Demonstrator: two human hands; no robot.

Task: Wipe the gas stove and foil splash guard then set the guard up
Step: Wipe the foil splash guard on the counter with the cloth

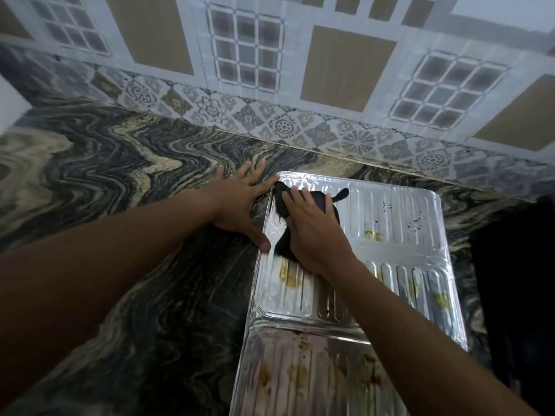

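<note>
Foil splash guard (pixel 399 235) lies flat on the marbled worktop (pixel 120 175), from centre out to 5 o'clock; two ribbed panels in view, the fold between them running across; far edge near the tiled wall (pixel 345 70) at 12 o'clock.

Left hand (pixel 240 202) is spread palm-down on the worktop at the guard's 9 o'clock side; fingers straight and splayed, gripping nothing; thumb tip touches the guard's left rim, index tip reaches its far-left corner.

Right hand (pixel 315 232) is palm-down on the far panel, fingers laid nearly flat over a black cloth (pixel 282 244), pressing it to the foil; thumb hidden; cloth ends stick out at 1 and 7 o'clock of the hand.

Yellow-brown stains (pixel 289 277) sit just below the cloth, with more on both panels; dark specks toward 3 o'clock.

Dark shape (pixel 510 265) at the 3 o'clock frame edge; cannot tell what it is.
</note>
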